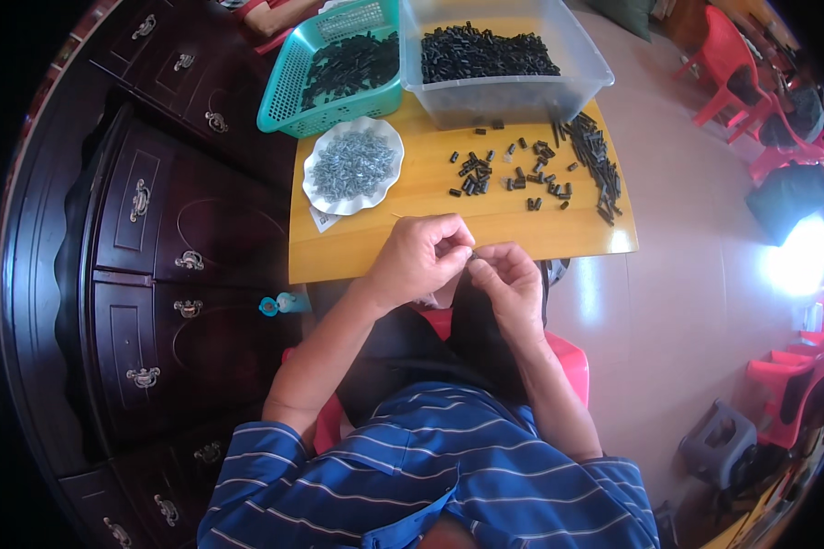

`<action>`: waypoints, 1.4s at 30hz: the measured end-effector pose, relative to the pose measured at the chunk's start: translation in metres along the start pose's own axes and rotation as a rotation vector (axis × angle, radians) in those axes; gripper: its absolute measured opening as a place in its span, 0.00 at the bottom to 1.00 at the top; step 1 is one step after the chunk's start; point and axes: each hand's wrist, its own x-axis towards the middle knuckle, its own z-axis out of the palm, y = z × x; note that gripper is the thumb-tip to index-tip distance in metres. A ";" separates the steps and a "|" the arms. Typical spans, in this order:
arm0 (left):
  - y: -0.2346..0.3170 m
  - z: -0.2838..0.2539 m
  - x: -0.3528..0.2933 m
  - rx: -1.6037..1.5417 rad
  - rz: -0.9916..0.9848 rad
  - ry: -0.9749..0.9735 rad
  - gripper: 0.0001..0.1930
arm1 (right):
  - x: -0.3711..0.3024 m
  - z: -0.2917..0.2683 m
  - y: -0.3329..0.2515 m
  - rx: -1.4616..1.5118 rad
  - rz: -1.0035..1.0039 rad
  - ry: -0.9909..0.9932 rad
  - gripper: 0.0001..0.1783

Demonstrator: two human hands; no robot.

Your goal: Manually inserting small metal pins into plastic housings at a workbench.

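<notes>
Black and tiny, a part sits pinched between the left hand and right hand, both closed on it just off the worktop edge, so a steady, aligned fingertip grip seems wise.

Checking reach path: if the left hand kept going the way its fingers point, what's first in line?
The left hand points right, fingertips pinched at a tiny part that is too small to identify. First thing in line is the right hand, which looks already touching it, though depth is unclear.
</notes>
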 end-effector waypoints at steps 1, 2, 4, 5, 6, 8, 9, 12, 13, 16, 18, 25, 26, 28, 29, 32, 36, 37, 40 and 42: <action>0.000 -0.001 -0.001 -0.003 0.013 -0.004 0.02 | -0.001 0.002 -0.008 0.029 0.081 -0.040 0.08; 0.000 -0.002 -0.001 -0.006 0.027 -0.008 0.01 | 0.000 0.004 -0.013 0.059 0.162 -0.081 0.09; -0.002 -0.003 -0.002 -0.003 0.037 -0.005 0.02 | 0.002 0.000 -0.008 0.060 0.190 -0.102 0.10; -0.002 -0.003 -0.002 0.001 0.049 -0.002 0.02 | 0.002 -0.002 -0.007 0.062 0.218 -0.123 0.11; -0.002 -0.003 -0.002 0.001 0.048 -0.003 0.02 | 0.002 -0.004 -0.008 0.063 0.219 -0.122 0.11; -0.002 -0.004 -0.003 0.008 0.081 -0.023 0.03 | 0.003 -0.006 -0.009 0.164 0.298 -0.148 0.10; -0.001 -0.004 -0.003 0.008 0.079 -0.024 0.03 | 0.003 -0.007 -0.008 0.165 0.299 -0.147 0.10; -0.001 -0.004 -0.003 0.000 0.131 -0.011 0.04 | 0.005 -0.011 -0.005 0.334 0.392 -0.186 0.10; -0.003 -0.003 -0.003 0.011 0.144 -0.006 0.04 | 0.006 -0.012 -0.005 0.359 0.407 -0.206 0.09; -0.005 -0.004 -0.001 0.026 0.159 -0.008 0.05 | 0.006 -0.013 -0.005 0.407 0.436 -0.224 0.10; -0.004 -0.007 0.000 0.032 0.161 -0.013 0.05 | 0.006 -0.012 -0.007 0.429 0.450 -0.225 0.10; -0.001 -0.013 0.002 0.046 0.128 -0.114 0.04 | 0.006 -0.014 -0.011 0.463 0.465 -0.290 0.12; -0.001 -0.013 0.002 0.032 0.127 -0.117 0.05 | 0.005 -0.014 -0.010 0.457 0.462 -0.300 0.12; -0.003 -0.014 0.001 0.022 0.139 -0.123 0.07 | 0.005 -0.013 -0.010 0.468 0.463 -0.304 0.12; -0.003 -0.014 0.000 0.012 0.151 -0.128 0.09 | 0.005 -0.012 -0.010 0.477 0.466 -0.308 0.12; 0.007 -0.010 -0.003 -0.032 0.085 -0.101 0.15 | 0.005 -0.014 -0.007 0.556 0.472 -0.272 0.13; 0.016 -0.007 -0.005 0.127 0.168 -0.131 0.21 | 0.006 -0.013 -0.009 0.584 0.484 -0.246 0.13; 0.017 -0.003 -0.005 0.274 0.250 -0.083 0.21 | 0.006 -0.014 -0.008 0.591 0.479 -0.263 0.13; 0.011 0.001 -0.004 0.451 0.352 -0.030 0.22 | 0.006 -0.012 -0.007 0.599 0.466 -0.264 0.12; 0.006 0.004 -0.004 0.479 0.372 -0.024 0.22 | 0.006 -0.012 -0.005 0.599 0.459 -0.247 0.12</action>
